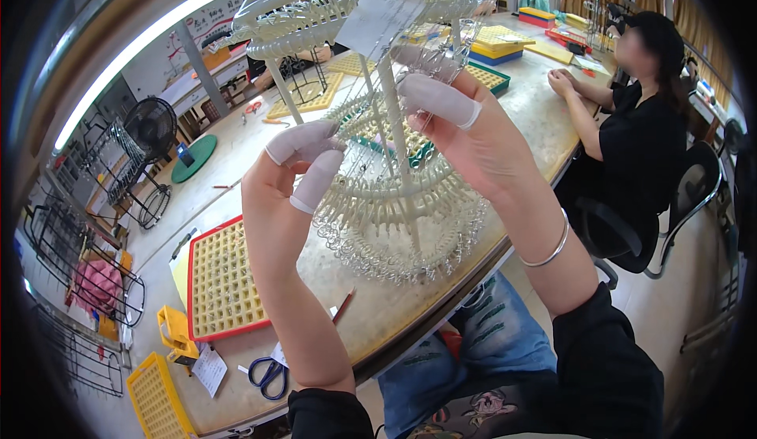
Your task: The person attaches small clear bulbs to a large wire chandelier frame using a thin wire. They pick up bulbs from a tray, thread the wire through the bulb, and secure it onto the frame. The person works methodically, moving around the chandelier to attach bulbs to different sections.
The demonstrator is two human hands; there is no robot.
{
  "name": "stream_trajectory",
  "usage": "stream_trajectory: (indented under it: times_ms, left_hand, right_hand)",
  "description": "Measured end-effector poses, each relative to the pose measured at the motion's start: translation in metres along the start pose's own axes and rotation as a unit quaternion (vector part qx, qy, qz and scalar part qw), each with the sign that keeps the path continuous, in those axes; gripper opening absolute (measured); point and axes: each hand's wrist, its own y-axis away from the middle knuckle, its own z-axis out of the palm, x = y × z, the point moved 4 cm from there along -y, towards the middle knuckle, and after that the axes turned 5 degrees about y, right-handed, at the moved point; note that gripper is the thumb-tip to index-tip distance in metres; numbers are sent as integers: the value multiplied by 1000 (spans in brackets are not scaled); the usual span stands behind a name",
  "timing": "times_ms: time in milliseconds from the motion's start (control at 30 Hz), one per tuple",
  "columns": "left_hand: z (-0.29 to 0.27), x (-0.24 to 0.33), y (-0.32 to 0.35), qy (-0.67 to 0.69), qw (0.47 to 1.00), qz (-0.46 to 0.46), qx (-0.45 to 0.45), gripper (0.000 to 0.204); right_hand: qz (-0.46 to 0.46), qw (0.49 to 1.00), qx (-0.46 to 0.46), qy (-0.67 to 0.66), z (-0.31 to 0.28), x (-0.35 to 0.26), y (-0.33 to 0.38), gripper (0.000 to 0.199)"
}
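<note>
A pale plastic tiered hanging rack (406,163) stands upright on the table before me. Its lower ring bears rows of hooks with many shiny, silvery small pieces (394,257) hanging from them. My left hand (292,167), with white finger cots on thumb and forefinger, is pinched at the rack's left side. On the other side my right hand (453,108), also in finger cots, has its fingers closed beside a rack post. Thin silvery strands run near both sets of fingertips; what each pinch holds is too fine to make out. A white paper tag (380,14) hangs above my right hand.
Left of the rack lies a red-rimmed compartment tray (229,281), with dark-handled scissors (269,377), a yellow tape dispenser (175,332) and a yellow tray (160,398) nearby. A pencil (344,305) rests near my left forearm. At right sits another person (639,123). Stacked trays (501,41) stand farther back.
</note>
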Motion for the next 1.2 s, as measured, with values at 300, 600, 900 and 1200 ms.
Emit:
stream_trajectory:
  times_ms: [300, 600, 900, 1200]
  left_hand:
    - [-5, 0, -1, 16, 999, 10, 35, 25]
    - [-10, 7, 1, 16, 997, 12, 81, 21]
    - [-13, 3, -2, -7, 993, 17, 118, 17]
    - [-12, 3, -1, -5, 991, 19, 136, 16]
  right_hand:
    - [-17, 995, -9, -102, -31, 0, -11, 29]
    - [-1, 991, -18, -136, -40, -7, -16, 22]
    - [-6, 998, 39, -38, -44, 1, -4, 26]
    - [-19, 997, 38, -62, -55, -2, -5, 27]
